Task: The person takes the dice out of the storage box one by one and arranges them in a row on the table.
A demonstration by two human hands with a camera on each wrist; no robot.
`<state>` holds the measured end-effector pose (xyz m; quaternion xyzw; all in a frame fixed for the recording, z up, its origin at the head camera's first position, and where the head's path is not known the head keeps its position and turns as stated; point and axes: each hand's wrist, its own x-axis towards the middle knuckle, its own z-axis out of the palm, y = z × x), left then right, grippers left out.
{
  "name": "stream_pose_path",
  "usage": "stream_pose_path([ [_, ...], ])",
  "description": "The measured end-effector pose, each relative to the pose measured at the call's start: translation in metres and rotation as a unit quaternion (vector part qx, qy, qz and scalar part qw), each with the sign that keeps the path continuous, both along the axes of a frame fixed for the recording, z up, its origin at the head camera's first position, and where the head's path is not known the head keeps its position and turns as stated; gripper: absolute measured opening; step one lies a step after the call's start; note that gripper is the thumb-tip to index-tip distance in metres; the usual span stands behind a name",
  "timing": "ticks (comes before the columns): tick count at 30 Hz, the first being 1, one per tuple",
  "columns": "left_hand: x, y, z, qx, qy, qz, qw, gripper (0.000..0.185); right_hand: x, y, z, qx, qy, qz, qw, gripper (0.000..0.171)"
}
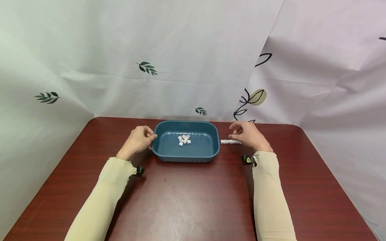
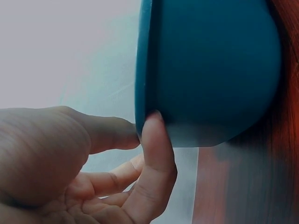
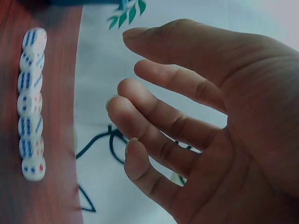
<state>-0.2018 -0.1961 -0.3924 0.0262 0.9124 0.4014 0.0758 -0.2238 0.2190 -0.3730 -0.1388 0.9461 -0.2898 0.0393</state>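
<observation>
A blue rectangular tray [image 1: 185,158] with rounded corners stands near the table's far side, several white dice [image 1: 185,140] clustered on its floor. At its left end, my left hand [image 1: 138,140] pinches the rim between thumb and index finger, as the left wrist view shows close up. My right hand [image 1: 248,134] hovers by a straight row of several dice [image 1: 230,142] just right of the tray. In the right wrist view that row of dice [image 3: 32,103] lies apart from the loosely bent fingers [image 3: 154,116], which hold nothing.
The dark red wooden table [image 1: 187,201] extends toward me and to both sides. Behind it hangs a pale cloth [image 1: 181,67] with leaf prints, close to the table's far edge. Each wrist carries a small black camera.
</observation>
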Motion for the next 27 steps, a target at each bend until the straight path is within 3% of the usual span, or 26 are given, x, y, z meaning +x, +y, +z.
stream_pose_path([
  [11,0.0,0.0,0.0,-0.002,0.012,0.001,0.9999,0.022,0.003,-0.038,0.005,-0.026,0.019,0.029,0.999,0.031],
  [27,0.001,0.0,0.0,-0.001,0.014,0.002,0.9999,0.021,0.003,-0.099,-0.011,-0.035,0.064,0.056,0.996,0.031],
])
